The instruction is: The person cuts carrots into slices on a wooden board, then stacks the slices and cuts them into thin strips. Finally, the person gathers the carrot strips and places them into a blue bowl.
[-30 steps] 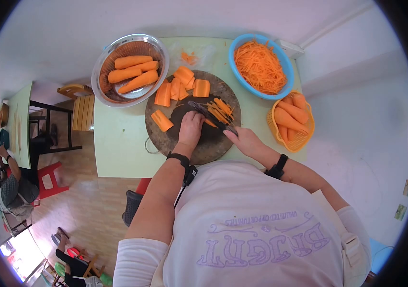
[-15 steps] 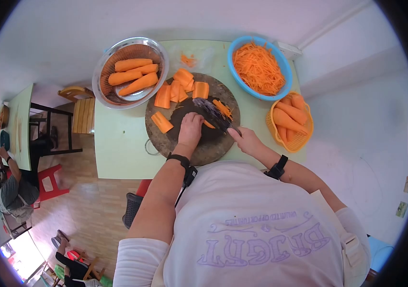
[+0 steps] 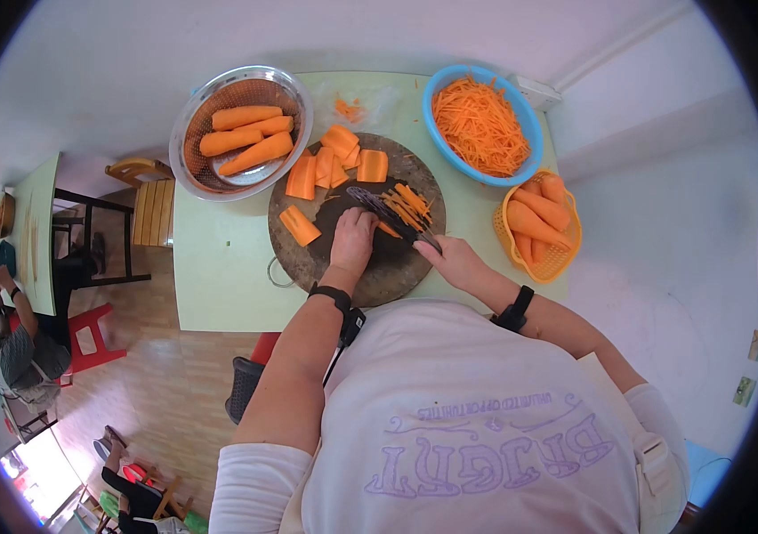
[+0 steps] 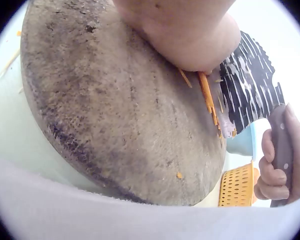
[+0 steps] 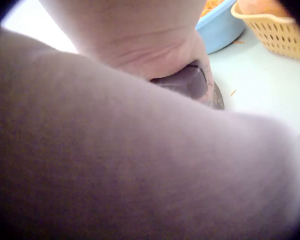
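On the round wooden board (image 3: 293,260), the left hand (image 3: 352,240) holds down an orange carrot slice (image 3: 388,230), fingertips bent beside the knife (image 3: 385,212). The left wrist view shows the slice's cut edge (image 4: 206,92) protruding from under that hand (image 4: 190,30), close to the dark, streaked blade (image 4: 250,80). Fingers of the right hand (image 3: 455,262) curl round the handle (image 4: 281,145); the handle's end (image 5: 185,82) shows in the right wrist view. Thin carrot strips (image 3: 413,206) lie right of the blade. Flat carrot pieces (image 3: 302,178) rest on the board's far and left parts.
Whole carrots (image 3: 257,153) lie in a metal colander and bowl (image 3: 179,142) at the back left. A blue basin (image 3: 535,147) of shredded carrot stands back right, near a yellow basket (image 3: 575,254) of carrots. Another person (image 3: 28,343) sits at a table far left.
Since half a second ago, the knife and right hand have shifted slightly left, and more strips show beside the blade. The left hand remains in nearly the same place on the board.
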The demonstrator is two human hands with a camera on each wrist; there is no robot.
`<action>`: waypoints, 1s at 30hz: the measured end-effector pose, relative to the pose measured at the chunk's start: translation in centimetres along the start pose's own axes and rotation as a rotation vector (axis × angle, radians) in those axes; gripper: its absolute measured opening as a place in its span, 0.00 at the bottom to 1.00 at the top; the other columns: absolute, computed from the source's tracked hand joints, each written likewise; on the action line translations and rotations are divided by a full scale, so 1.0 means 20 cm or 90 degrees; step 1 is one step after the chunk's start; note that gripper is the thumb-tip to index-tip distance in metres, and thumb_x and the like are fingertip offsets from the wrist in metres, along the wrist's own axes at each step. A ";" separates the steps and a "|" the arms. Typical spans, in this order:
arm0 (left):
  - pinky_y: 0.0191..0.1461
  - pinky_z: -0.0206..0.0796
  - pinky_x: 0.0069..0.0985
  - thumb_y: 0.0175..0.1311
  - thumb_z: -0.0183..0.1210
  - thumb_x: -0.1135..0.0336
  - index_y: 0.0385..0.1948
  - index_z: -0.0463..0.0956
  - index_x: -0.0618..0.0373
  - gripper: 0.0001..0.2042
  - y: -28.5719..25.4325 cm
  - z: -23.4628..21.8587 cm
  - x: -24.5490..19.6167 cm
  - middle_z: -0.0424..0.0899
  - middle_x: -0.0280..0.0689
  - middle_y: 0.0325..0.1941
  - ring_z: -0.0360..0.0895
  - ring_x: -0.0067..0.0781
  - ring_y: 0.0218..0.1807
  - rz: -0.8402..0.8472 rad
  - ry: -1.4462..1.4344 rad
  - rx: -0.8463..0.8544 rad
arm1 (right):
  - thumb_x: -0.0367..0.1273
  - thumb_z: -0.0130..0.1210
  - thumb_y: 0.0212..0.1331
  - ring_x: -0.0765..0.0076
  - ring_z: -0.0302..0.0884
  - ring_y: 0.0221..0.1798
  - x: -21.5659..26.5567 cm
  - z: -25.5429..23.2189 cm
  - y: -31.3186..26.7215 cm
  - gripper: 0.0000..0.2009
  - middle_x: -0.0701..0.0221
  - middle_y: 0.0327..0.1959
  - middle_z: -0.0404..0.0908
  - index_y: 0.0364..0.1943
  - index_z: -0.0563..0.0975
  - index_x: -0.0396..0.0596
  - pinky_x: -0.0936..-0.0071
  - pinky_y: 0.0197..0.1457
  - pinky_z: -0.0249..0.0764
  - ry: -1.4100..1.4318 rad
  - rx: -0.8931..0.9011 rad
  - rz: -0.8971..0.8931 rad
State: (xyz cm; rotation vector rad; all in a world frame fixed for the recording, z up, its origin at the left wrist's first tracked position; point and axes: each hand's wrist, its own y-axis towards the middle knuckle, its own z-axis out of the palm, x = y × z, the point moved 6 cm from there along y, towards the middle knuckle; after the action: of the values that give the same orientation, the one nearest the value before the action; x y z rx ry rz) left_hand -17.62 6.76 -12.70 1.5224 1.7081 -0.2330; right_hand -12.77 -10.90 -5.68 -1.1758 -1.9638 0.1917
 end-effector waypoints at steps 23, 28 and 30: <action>0.50 0.70 0.36 0.57 0.60 0.72 0.32 0.77 0.59 0.04 0.00 -0.01 -0.01 0.77 0.42 0.36 0.75 0.46 0.44 0.005 0.005 -0.007 | 0.51 0.46 0.68 0.41 0.78 0.40 -0.08 0.01 0.01 0.26 0.47 0.33 0.80 0.41 0.78 0.36 0.58 0.44 0.72 0.081 -0.022 0.083; 0.48 0.70 0.36 0.56 0.61 0.71 0.31 0.77 0.58 0.04 0.00 0.01 0.01 0.76 0.41 0.35 0.75 0.45 0.42 0.001 0.027 -0.011 | 0.51 0.46 0.68 0.41 0.78 0.38 0.00 0.01 0.00 0.27 0.48 0.31 0.80 0.40 0.78 0.35 0.57 0.43 0.72 0.040 -0.033 -0.007; 0.48 0.70 0.36 0.56 0.61 0.71 0.31 0.77 0.58 0.04 0.00 0.00 0.00 0.76 0.41 0.34 0.75 0.45 0.42 0.002 0.024 -0.014 | 0.51 0.46 0.68 0.41 0.78 0.38 -0.01 0.01 0.00 0.27 0.48 0.31 0.80 0.41 0.78 0.35 0.57 0.43 0.72 0.039 -0.022 0.002</action>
State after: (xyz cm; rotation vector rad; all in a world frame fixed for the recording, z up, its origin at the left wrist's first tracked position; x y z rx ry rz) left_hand -17.60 6.74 -12.81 1.5217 1.7312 -0.1843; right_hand -12.85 -10.89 -5.96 -1.1936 -1.9182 0.1229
